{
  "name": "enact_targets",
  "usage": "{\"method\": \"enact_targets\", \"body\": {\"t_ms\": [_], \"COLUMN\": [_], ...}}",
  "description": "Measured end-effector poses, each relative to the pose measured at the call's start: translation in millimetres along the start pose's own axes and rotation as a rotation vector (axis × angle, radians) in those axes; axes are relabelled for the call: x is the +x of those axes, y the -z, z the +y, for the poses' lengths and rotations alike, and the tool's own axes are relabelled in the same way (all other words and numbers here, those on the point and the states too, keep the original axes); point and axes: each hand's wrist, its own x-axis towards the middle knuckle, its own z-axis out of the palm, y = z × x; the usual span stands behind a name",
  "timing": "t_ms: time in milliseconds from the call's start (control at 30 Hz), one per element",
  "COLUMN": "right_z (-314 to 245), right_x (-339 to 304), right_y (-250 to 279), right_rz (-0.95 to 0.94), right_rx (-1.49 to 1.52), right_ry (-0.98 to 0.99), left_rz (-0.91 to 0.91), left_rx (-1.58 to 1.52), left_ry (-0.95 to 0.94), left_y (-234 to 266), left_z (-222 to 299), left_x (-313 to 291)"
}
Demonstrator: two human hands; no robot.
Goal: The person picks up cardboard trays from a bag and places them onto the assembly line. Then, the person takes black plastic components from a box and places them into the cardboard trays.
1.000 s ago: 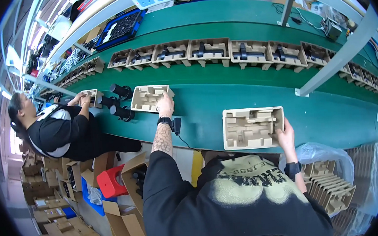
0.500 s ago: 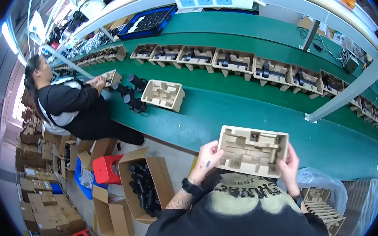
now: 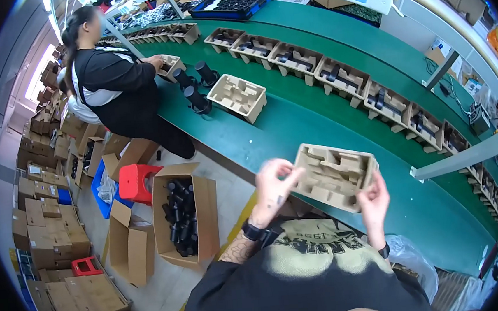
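A tan moulded pulp tray with shaped hollows is tilted toward me over the near edge of the green bench. My right hand grips its right end, thumb on the near corner. At the left end is my left hand, its fingers curled and slightly blurred, with the thumb at the tray's rim. The hollows of this tray hold nothing that I can see. Farther left on the bench, a second pulp tray stands beside several black cylindrical parts.
A row of pulp trays holding black parts runs along the green conveyor. A co-worker stands at the left, hands at another tray. Below are an open carton of black parts and a red stool. A metal post rises at right.
My view has shifted, so the bench scene sits differently. The tray in my hands has turned and tilts more. My left hand's fingers have moved up and curled at its left end.
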Motion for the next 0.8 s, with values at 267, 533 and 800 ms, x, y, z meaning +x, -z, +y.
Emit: {"method": "enact_targets", "body": {"t_ms": [267, 533, 800], "right_z": [-57, -26, -65], "right_x": [23, 133, 78], "right_y": [-24, -8, -15], "right_rz": [-0.742, -0.752, -0.725], "right_rx": [-0.81, -1.029, -1.088], "right_ry": [0.637, 0.846, 0.889], "left_rz": [-0.574, -0.506, -0.512], "left_rx": [-0.64, -0.594, -0.827], "left_ry": [0.521, 0.438, 0.488], "left_y": [-51, -100, -41], "left_z": [-21, -40, -30], "left_x": [-21, -11, 9]}}
